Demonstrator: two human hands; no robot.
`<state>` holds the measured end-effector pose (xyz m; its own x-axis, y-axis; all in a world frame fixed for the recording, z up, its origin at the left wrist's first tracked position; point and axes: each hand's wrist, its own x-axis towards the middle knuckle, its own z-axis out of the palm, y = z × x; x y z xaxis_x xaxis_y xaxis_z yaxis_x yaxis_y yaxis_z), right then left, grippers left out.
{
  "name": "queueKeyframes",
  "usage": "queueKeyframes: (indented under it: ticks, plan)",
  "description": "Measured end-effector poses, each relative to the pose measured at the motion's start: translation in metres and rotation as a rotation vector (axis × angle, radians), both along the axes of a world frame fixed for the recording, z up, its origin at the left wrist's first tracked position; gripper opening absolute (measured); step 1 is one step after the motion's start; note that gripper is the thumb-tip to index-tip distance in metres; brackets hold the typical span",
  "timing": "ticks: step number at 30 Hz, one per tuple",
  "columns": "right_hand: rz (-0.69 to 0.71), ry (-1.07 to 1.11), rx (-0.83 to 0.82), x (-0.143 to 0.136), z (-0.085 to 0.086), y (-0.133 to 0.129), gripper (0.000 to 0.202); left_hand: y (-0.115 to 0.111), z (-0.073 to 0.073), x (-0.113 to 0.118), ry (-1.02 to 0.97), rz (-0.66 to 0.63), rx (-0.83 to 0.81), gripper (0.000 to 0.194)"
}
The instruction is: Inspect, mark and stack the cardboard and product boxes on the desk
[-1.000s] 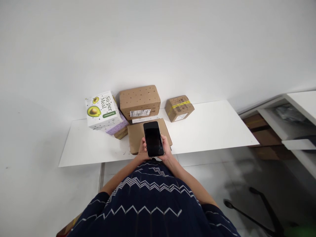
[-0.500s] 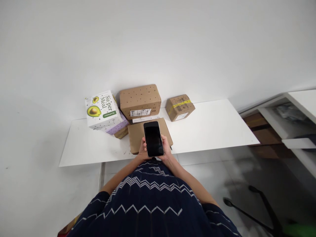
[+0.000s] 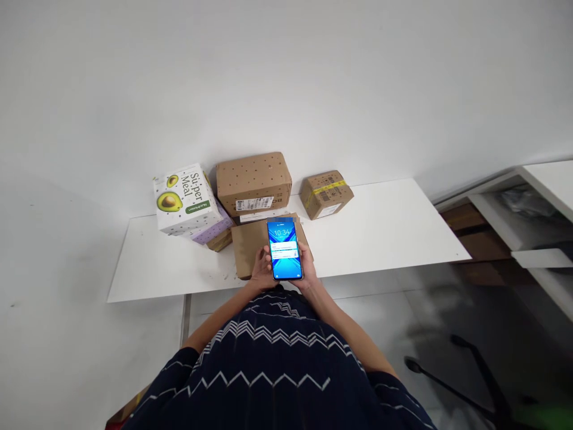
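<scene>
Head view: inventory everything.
Phone: one, blue screen, centre
Flat box: one, brown, behind phone
Large box: one, brown, beyond flat box
Small box: one, brown, yellow-taped, right of large box
Avocado box: one, white, left
Purple-brown packaging: count unclear, below avocado box
Table: one, white, under boxes
Wall: one, pale, back
Shelving: one unit, white, right
Shelved boxes: count unclear, brown, right
Rods: two, black, lower right
Floor: one, grey, below table
Shirt: one, navy, bottom
Left hand: one, bare, phone's left
Right hand: one, bare, phone's right
</scene>
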<state>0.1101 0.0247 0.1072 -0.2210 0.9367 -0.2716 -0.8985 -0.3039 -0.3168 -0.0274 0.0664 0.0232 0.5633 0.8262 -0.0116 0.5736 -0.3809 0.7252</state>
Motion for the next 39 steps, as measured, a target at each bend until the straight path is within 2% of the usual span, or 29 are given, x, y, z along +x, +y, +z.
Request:
queueKeyframes:
  ticks: [5,8,11,14,16,19,22,25,30,32,34,36,37,39]
  plan:
    - [-0.215,-0.117,-0.032,0.035,0.002,-0.009,0.052,-0.006,0.02,0.002,0.361,-0.23,0.487,0.049]
    - [-0.39,-0.274,-0.061,0.067,-0.005,-0.017,0.053,-0.007,0.03,0.003,0.419,-0.243,0.552,0.057]
    - [-0.556,-0.505,-0.237,0.1,-0.03,-0.026,0.054,-0.007,0.033,0.003,0.422,-0.241,0.501,0.057]
    - [-0.621,-0.835,-0.531,0.125,-0.07,-0.035,0.056,-0.007,0.031,0.003,0.416,-0.231,0.465,0.059]
    - [-0.544,-1.109,-0.675,0.135,-0.096,-0.041,0.06,-0.007,0.03,0.002,0.418,-0.227,0.465,0.06]
    - [-0.26,-1.565,-0.792,0.138,-0.125,-0.048,0.057,-0.007,0.029,0.002,0.425,-0.227,0.48,0.06]
    - [-0.028,-2.024,-0.832,0.129,-0.14,-0.049,0.054,-0.007,0.028,0.001,0.422,-0.233,0.499,0.059]
    - [0.021,-2.265,-0.784,0.118,-0.147,-0.045,0.055,-0.006,0.029,0.002,0.427,-0.229,0.509,0.059]
    - [0.054,-2.267,-0.731,0.112,-0.146,-0.035,0.053,-0.003,0.034,-0.005,0.362,-0.244,0.485,0.056]
    - [0.061,-2.229,-0.729,0.115,-0.137,-0.032,0.05,-0.001,0.036,-0.017,0.281,-0.156,0.461,0.054]
    - [0.011,-2.112,-0.694,0.116,-0.122,-0.032,0.045,0.002,0.036,-0.037,0.171,0.055,0.438,0.05]
    - [-0.06,-1.834,-0.58,0.113,-0.105,-0.032,0.044,0.006,0.034,-0.06,0.047,0.333,0.387,0.049]
    - [-0.082,-1.649,-0.507,0.11,-0.097,-0.033,0.046,0.008,0.032,-0.071,-0.013,0.474,0.326,0.051]
    - [-0.091,-1.306,-0.367,0.097,-0.083,-0.033,0.051,0.011,0.027,-0.089,-0.125,0.699,0.1,0.056]
